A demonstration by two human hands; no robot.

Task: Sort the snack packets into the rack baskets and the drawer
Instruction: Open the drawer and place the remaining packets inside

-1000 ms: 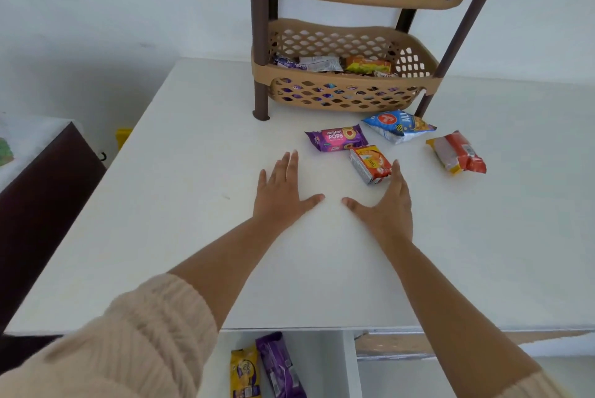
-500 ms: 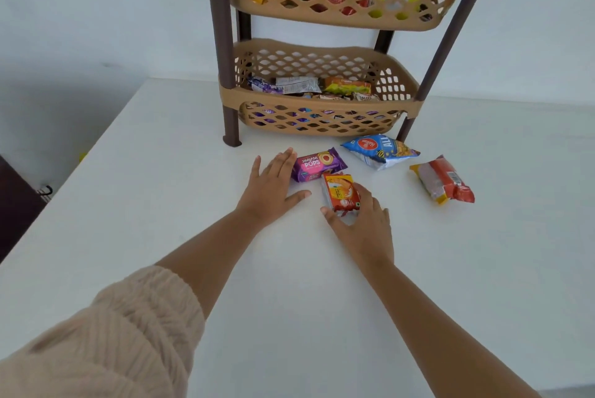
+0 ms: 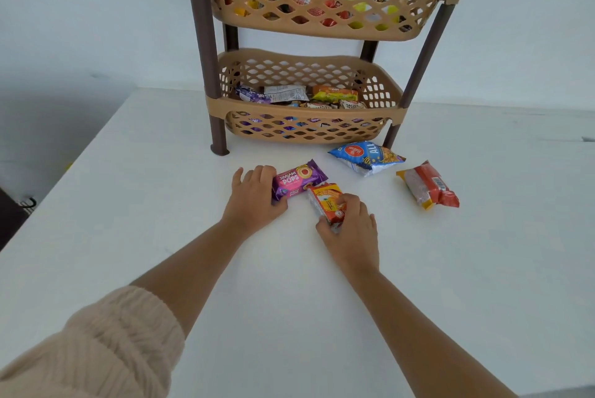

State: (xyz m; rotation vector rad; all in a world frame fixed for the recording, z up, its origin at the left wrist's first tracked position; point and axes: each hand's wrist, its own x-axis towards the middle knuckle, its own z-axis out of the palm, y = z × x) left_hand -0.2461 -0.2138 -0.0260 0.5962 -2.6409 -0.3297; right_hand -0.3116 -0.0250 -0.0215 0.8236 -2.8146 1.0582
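Snack packets are lying on a white table [image 3: 161, 236] before a tan lattice plastic two-tier rack [image 3: 309, 114], both its baskets holding packets. Left hand [image 3: 254, 198] is grasping the near end of a purple foil biscuit packet [image 3: 297, 179]. Just beside it, right hand [image 3: 352, 230] is pinching an orange biscuit packet [image 3: 325, 201]. Further right are lying a blue crinkled snack pouch [image 3: 367, 158] and a red-and-yellow packet [image 3: 426, 187].

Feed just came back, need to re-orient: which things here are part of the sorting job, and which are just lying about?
Job:
- purple packet, left hand gripping it
- orange packet, right hand gripping it
- blue packet
- red packet
- upper basket, lower basket

Lying about:
- white table
- dark object at left edge
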